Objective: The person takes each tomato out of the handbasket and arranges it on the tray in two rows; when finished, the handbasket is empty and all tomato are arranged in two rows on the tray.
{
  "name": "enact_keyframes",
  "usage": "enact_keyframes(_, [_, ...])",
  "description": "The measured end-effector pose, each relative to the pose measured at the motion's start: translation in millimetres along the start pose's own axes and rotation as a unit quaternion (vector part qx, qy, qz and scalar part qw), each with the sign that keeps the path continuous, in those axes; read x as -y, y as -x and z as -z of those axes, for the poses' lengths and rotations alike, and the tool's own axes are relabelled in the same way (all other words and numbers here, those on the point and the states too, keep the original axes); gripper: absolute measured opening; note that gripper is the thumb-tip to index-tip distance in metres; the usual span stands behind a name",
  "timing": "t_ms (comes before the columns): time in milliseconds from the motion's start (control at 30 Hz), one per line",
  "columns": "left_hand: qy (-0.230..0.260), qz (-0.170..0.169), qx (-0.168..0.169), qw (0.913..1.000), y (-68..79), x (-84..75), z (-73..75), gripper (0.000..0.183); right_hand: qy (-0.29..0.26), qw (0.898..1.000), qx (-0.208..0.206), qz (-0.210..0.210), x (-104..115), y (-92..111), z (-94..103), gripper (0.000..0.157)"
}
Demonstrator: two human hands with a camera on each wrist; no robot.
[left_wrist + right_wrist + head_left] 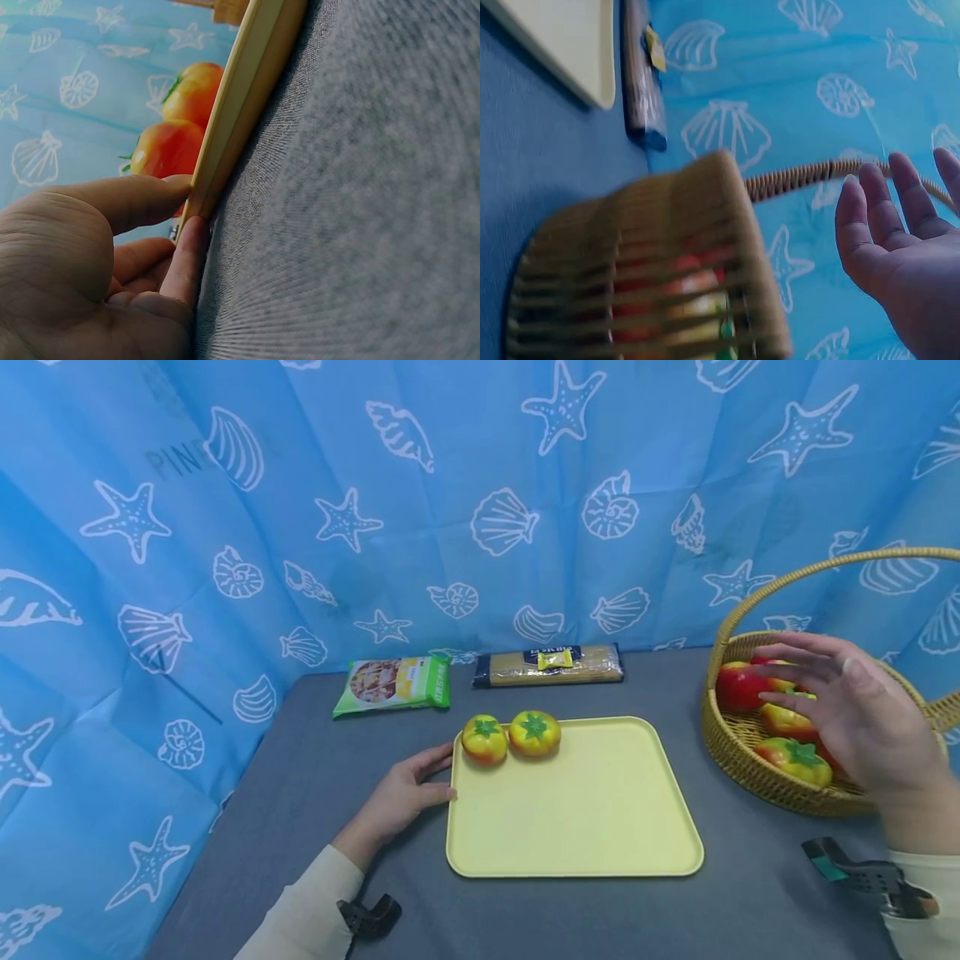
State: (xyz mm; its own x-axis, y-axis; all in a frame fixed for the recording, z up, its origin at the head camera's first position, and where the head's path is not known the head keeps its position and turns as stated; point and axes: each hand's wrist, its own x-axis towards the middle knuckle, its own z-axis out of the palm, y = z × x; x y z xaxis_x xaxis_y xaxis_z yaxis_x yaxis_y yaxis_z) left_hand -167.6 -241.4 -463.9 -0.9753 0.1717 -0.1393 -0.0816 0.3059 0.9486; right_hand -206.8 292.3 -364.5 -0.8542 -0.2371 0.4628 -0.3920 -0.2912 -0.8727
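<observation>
Item: one yellow tray [570,810], flat on the tabletop [315,760], in front of me, well apart from the left edge. Its shallow raised rim gave my fingers something to take hold of.

Item: my left hand [412,789], grasping the tray's left rim between thumb and fingers, probably to steady it against sliding.

Items, two: a left tomato-like fruit [484,740] and a right tomato-like fruit [535,734], side by side in the tray's far left corner, leaves up. That corner, I judged, left most of the surface free.

Item: one wicker basket [731,764], toward the tabletop's far right, its wall penning in red fruit [741,687] and yellow-red fruit [795,762]. It stood beyond the tray's right edge, seemingly to suit my right arm.

Item: my right hand [873,718], blurred, above the basket, released, fingers loosely spread, holding nothing I could see.

Items, along the tabletop's far edge: one green packet [393,683] near the far left corner; one long pack [510,670] with a yellow packet [555,659] on top, both presumably set back out of the way.
</observation>
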Motion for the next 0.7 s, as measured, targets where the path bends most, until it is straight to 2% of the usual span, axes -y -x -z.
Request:
enact_keyframes(100, [-0.001, -0.001, 0.003, 1.0, 0.1, 0.5, 0.7, 0.075, 0.011, 0.999, -0.042, -0.012, 2, 2, 4.1, 0.051])
enact_keyframes(367, [-0.001, -0.003, 0.008, 1.0, 0.2, -0.9, 1.2, 0.076, 0.009, 0.998, -0.055, 0.022, -17, 5, 43.5, 0.045])
enact_keyframes(700, [-0.007, -0.007, 0.008, 0.9999, 0.8, -1.1, 0.7, 0.075, 0.098, 0.986, -0.137, -0.012, -29, 12, 67.7, 0.042])
